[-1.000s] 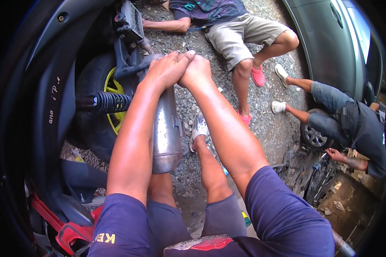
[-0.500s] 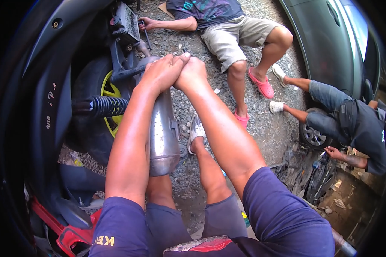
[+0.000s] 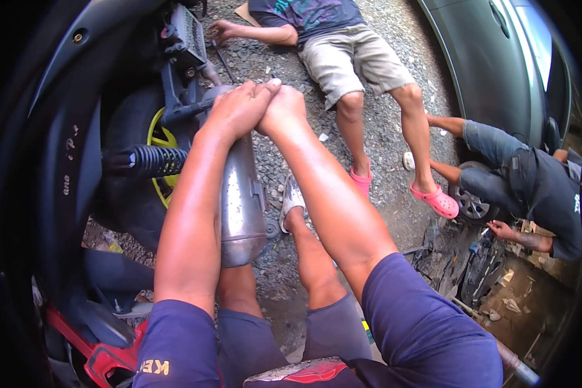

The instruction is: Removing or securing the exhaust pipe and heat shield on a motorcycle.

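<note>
My left hand (image 3: 233,110) and my right hand (image 3: 284,108) are closed side by side, pressed together with the thumbs overlapping. They sit over the front end of a silver exhaust muffler (image 3: 242,210) on a scooter. Their fingers curl down out of sight, so what they grip there is hidden. The muffler lies beneath and between my forearms, beside the rear wheel (image 3: 163,147) with its yellow-green rim. A black coil spring shock absorber (image 3: 156,160) is left of my left forearm. Ahead of my hands, a finned radiator (image 3: 189,35) is attached to the engine.
A person in shorts and pink clogs (image 3: 435,200) is on the gravel ahead, one hand (image 3: 225,30) near a thin dark rod (image 3: 224,63). Another person (image 3: 543,187) crouches by a dark car (image 3: 485,64) at right. Red stand parts (image 3: 103,359) lie lower left.
The person in pink clogs has swung one leg out to the right, and that person's hand has lifted and loosened near the rod. My hands keep their hold, with the view shifted slightly.
</note>
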